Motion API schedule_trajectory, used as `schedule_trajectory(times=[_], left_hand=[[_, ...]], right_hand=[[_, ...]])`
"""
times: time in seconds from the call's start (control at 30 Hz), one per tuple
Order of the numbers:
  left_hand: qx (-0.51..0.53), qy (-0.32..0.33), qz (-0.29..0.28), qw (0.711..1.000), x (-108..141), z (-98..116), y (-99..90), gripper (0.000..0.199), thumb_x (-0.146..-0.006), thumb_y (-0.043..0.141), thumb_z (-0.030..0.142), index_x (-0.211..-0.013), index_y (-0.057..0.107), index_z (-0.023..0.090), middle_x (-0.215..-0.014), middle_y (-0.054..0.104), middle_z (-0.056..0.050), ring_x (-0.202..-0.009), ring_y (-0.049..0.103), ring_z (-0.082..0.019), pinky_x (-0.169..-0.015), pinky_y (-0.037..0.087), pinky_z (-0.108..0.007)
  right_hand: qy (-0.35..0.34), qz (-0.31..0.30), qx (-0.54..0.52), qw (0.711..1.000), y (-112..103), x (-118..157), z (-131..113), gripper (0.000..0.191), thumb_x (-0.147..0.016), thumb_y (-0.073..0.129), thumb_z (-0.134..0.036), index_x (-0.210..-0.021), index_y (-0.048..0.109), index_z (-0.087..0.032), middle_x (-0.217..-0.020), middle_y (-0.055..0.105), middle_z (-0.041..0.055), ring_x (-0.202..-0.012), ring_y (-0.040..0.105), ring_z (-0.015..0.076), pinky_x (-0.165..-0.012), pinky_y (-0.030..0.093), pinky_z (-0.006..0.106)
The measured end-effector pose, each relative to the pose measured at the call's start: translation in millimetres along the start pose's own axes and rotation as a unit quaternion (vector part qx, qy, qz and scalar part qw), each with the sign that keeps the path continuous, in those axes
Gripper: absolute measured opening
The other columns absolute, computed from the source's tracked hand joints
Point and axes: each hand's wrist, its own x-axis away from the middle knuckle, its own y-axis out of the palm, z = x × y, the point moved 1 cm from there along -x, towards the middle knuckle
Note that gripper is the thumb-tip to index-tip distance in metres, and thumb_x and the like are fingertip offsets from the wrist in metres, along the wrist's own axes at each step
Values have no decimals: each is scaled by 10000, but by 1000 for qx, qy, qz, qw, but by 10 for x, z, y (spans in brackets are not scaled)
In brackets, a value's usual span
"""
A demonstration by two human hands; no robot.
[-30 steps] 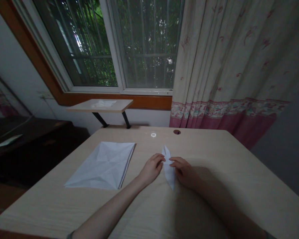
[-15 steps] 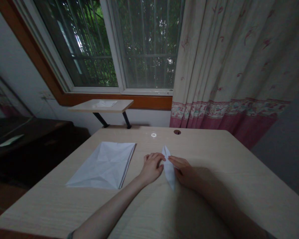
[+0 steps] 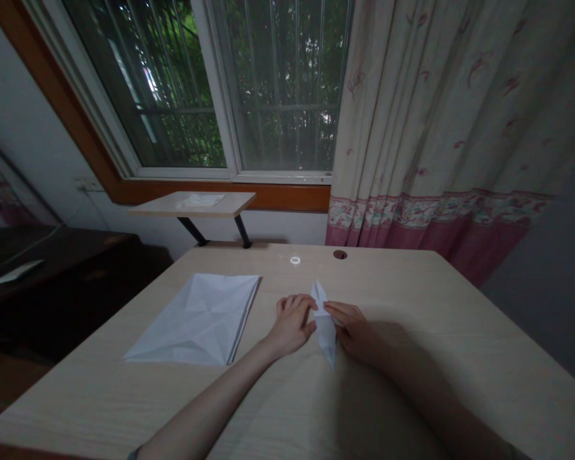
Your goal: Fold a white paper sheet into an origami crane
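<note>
Plainly, both hands are at work on a narrow folded paper (image 3: 324,327), which sits right of centre on the pale wood tabletop (image 3: 412,281), its pointed ends turned towards the window and towards the person. The left hand (image 3: 291,326) has its grip pinching the paper's left edge, fingers curled, with the thumb lower down than the forefinger. The right hand (image 3: 358,329) pinches from the opposite side, its fingertips laid at the upper middle of the paper (how far the right thumb goes under is too dark to tell). Across the middle of the piece, between the two hands, runs a crease, and the near tip looks split.

To the left, well apart from the folded piece, lies a stack of larger white sheets (image 3: 206,313), the top one marked with crossing creases. Beyond the hands are a small bright ring (image 3: 295,260) and a round hole (image 3: 340,254) near the far edge. Farther back, a raised shelf (image 3: 239,200) on dark legs bears some white paper (image 3: 204,199), below a barred window (image 3: 282,96); a flowered curtain (image 3: 412,115) hangs to its right.
</note>
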Motion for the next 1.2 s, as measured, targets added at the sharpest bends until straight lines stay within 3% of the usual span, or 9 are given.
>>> schedule_trajectory(times=[0.23,0.4,0.53,0.73,0.97,1.2], left_hand=[[19,20,28,999,5,-9,19,176,-861,623,244,-1037,621,257,-1296,579,-43,-1247,470,-246,-1066,283,-464],[86,52,33,994,-21,-12,30,107,-898,593,285,-962,649,220,-1279,621,-73,-1217,533,-237,-1072,367,-412],[107,53,16,993,-22,17,21,183,-908,580,311,-1041,647,205,-1212,662,-85,-1146,586,-247,-1044,411,-396],[88,22,33,995,7,39,5,289,-863,619,303,-1132,597,199,-1107,682,-78,-1055,622,-260,-969,463,-385],[130,27,44,990,10,23,20,435,-829,576,176,-1256,488,175,-1238,623,-104,-1118,606,-240,-1006,462,-392],[175,31,43,983,11,4,53,621,-817,576,135,-1388,336,183,-1350,546,-136,-1125,617,-223,-1039,463,-407]], right_hand=[[-5,-7,0,1000,-32,-21,-45,472,-881,431,-143,-1334,553,-197,-1317,621,114,-1206,574,250,-1037,446,460],[33,21,-4,999,-30,-28,-45,413,-933,439,-225,-1334,529,-189,-1255,653,132,-1138,617,264,-990,478,447],[55,22,-21,998,-21,-26,-37,424,-920,451,-229,-1340,510,-224,-1250,654,115,-1129,619,267,-975,486,453],[94,11,-48,994,-12,-10,-37,423,-914,468,-238,-1334,498,-204,-1227,651,122,-1104,614,267,-978,481,459],[106,18,-103,989,-6,-27,-38,474,-927,470,-249,-1398,427,-215,-1351,572,142,-1216,560,285,-1038,441,498],[95,53,-142,984,64,-41,7,543,-958,471,-299,-1472,326,-201,-1451,460,168,-1202,575,281,-998,497,467]])
